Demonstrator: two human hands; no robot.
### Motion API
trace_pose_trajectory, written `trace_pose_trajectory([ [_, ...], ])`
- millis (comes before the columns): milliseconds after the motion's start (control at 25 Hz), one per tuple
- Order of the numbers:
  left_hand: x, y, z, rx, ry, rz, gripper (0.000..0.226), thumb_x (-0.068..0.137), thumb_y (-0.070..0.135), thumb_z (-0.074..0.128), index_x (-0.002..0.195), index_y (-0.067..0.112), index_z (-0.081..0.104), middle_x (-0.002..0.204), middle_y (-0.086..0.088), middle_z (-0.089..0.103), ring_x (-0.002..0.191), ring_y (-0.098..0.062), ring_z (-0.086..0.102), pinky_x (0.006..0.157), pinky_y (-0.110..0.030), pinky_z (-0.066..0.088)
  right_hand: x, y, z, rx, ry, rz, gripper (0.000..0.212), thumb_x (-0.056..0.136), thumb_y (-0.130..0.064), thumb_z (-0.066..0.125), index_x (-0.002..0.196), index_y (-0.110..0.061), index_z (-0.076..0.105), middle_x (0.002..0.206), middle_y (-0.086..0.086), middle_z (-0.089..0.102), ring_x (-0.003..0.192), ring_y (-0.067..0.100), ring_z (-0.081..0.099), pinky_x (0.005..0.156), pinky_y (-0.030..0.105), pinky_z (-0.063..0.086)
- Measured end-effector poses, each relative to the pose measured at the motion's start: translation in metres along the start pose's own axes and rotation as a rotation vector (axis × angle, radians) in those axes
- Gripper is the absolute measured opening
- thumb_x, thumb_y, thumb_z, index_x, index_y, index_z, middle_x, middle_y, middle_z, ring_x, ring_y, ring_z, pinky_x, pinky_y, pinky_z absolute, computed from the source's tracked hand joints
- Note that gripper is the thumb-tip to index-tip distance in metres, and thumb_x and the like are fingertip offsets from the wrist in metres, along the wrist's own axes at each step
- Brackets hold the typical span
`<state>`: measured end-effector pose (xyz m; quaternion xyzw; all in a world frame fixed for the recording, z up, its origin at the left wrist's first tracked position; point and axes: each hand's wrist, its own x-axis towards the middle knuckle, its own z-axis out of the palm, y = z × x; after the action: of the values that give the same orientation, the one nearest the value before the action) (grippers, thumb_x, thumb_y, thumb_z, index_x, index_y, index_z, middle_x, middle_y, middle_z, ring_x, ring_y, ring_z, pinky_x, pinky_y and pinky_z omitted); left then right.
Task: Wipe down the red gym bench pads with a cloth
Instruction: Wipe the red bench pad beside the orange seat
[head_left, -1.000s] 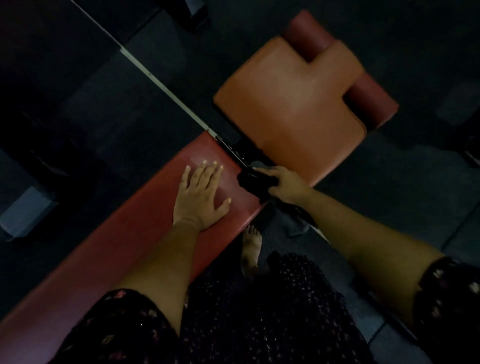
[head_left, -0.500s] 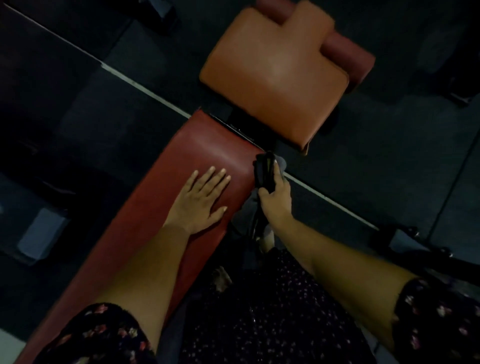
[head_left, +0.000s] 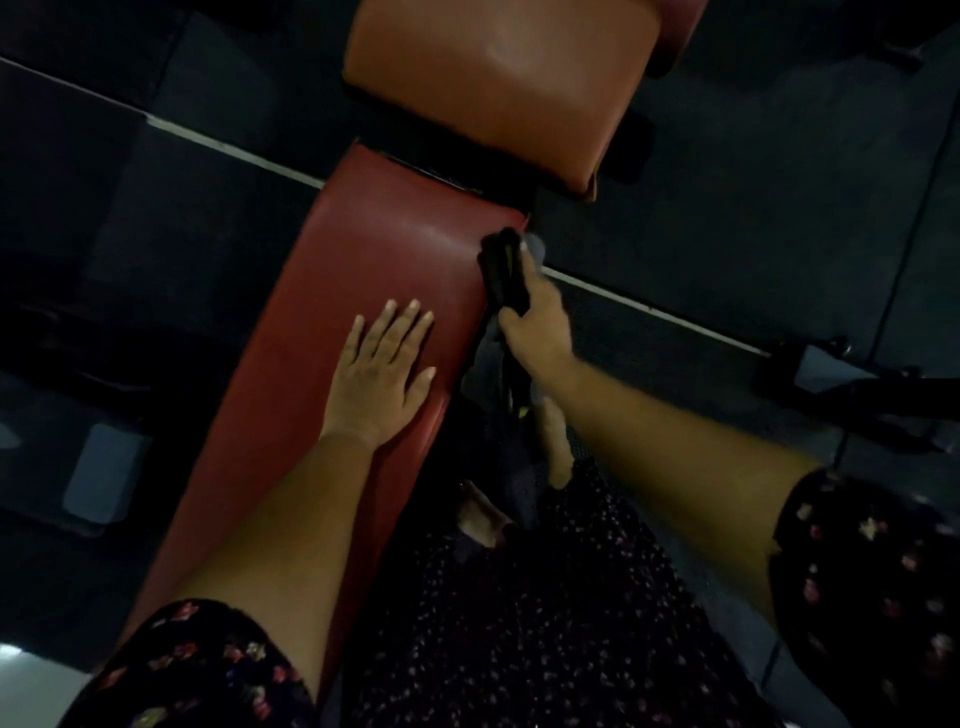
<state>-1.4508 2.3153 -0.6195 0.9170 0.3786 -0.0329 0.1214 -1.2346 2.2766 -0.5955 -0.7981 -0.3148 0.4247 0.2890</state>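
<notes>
We keep our left hand (head_left: 382, 369) flat on the bench (head_left: 363, 249). Our right hand (head_left: 537, 327) grips the cloth (head_left: 503, 270), now moved to the bench's 3 o'clock edge.

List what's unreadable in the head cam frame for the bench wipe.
- Seat pad: far end cut off by the top edge of the head view.
- Long red pad: near end hidden under the left forearm.
- Dark cloth: dim and motion-blurred, so its contact with the pad's side edge cannot be told.
- Right hand: fingers mostly covered by the cloth.
- Bench frame: hidden beneath the pads, in shadow.
</notes>
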Motion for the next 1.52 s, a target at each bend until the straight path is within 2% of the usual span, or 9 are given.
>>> trace_pose_trajectory([
  [160, -0.008, 0.01, 0.007, -0.002, 0.03, -0.066, 0.067, 0.092, 0.037, 0.032, 0.155, 0.016, 0.02, 0.161, -0.004, 0.02, 0.149, -0.023, 0.011, 0.12, -0.044, -0.002, -0.086, 0.019, 0.051, 0.064, -0.056, 0.019, 0.081, 0.09, -0.006, 0.054, 0.154, -0.028, 0.009, 0.151, 0.011, 0.032, 0.125, 0.028, 0.047, 0.083, 0.011, 0.034],
  [320, -0.008, 0.012, 0.009, 0.013, 0.031, -0.081, 0.067, 0.092, 0.039, 0.03, 0.155, 0.018, 0.017, 0.162, -0.002, 0.017, 0.15, -0.022, 0.01, 0.12, -0.045, -0.002, -0.026, 0.033, 0.026, 0.067, -0.042, 0.007, 0.08, 0.091, -0.007, 0.05, 0.154, -0.034, 0.008, 0.156, 0.008, 0.027, 0.133, 0.028, 0.041, 0.1, 0.026, 0.041],
  [400, -0.007, 0.013, 0.01, 0.012, 0.046, -0.1, 0.066, 0.093, 0.039, 0.03, 0.155, 0.019, 0.018, 0.162, -0.001, 0.018, 0.15, -0.022, 0.01, 0.12, -0.045, 0.0, 0.0, 0.037, 0.014, 0.03, -0.054, 0.019, 0.081, 0.091, -0.009, 0.049, 0.154, -0.035, 0.006, 0.156, 0.008, 0.027, 0.129, 0.03, 0.046, 0.098, 0.033, 0.046],
  [520, -0.007, 0.014, 0.011, 0.009, 0.07, -0.113, 0.065, 0.093, 0.038, 0.03, 0.155, 0.02, 0.02, 0.161, -0.001, 0.021, 0.149, -0.022, 0.013, 0.12, -0.047, 0.004, -0.023, 0.034, 0.031, 0.046, -0.008, 0.028, 0.081, 0.092, -0.01, 0.05, 0.154, -0.033, 0.002, 0.153, 0.009, 0.03, 0.126, 0.027, 0.047, 0.09, 0.025, 0.045],
  [720, -0.015, 0.013, 0.011, -0.081, 0.164, -0.082, 0.056, 0.095, 0.033, 0.04, 0.149, 0.022, 0.034, 0.155, -0.003, 0.029, 0.143, -0.027, 0.027, 0.117, -0.054, 0.013, -0.116, 0.059, 0.082, 0.115, -0.198, 0.059, 0.083, 0.092, -0.007, 0.052, 0.153, -0.029, -0.001, 0.151, 0.008, 0.032, 0.133, 0.024, 0.038, 0.103, 0.02, 0.03],
  [880, -0.062, 0.019, 0.01, -0.047, 0.197, -0.199, 0.055, 0.096, 0.039, 0.039, 0.149, 0.026, 0.031, 0.154, 0.0, 0.022, 0.142, -0.025, 0.025, 0.115, -0.058, 0.005, -0.062, 0.064, 0.055, 0.035, -0.176, 0.007, 0.084, 0.09, -0.007, 0.05, 0.153, -0.035, 0.002, 0.155, 0.01, 0.028, 0.134, 0.028, 0.04, 0.109, 0.033, 0.037],
  [1040, -0.128, 0.02, 0.016, -0.024, 0.114, -0.287, 0.059, 0.095, 0.044, 0.036, 0.151, 0.026, 0.03, 0.157, -0.003, 0.024, 0.145, -0.026, 0.021, 0.115, -0.062, 0.005, -0.047, 0.057, 0.045, 0.033, -0.135, 0.066, 0.083, 0.091, -0.01, 0.048, 0.152, -0.04, 0.001, 0.15, 0.011, 0.034, 0.119, 0.029, 0.053, 0.094, 0.037, 0.05],
  [1360, -0.147, 0.033, 0.031, -0.06, 0.0, -0.339, 0.063, 0.093, 0.042, 0.034, 0.153, 0.026, 0.023, 0.16, -0.001, 0.021, 0.15, -0.022, 0.008, 0.113, -0.068, 0.003, -0.118, 0.074, 0.081, 0.04, -0.261, -0.019, 0.08, 0.092, -0.011, 0.047, 0.153, -0.036, 0.002, 0.149, 0.006, 0.04, 0.123, 0.023, 0.051, 0.103, 0.028, 0.042],
  [1520, -0.144, 0.033, 0.028, -0.136, -0.022, -0.397, 0.065, 0.091, 0.045, 0.037, 0.152, 0.03, 0.023, 0.162, 0.004, 0.014, 0.15, -0.019, -0.001, 0.113, -0.06, -0.008, -0.072, 0.061, 0.057, 0.08, -0.099, 0.056, 0.076, 0.094, -0.014, 0.047, 0.152, -0.042, 0.006, 0.143, 0.006, 0.047, 0.096, 0.02, 0.06, 0.078, 0.029, 0.053],
])
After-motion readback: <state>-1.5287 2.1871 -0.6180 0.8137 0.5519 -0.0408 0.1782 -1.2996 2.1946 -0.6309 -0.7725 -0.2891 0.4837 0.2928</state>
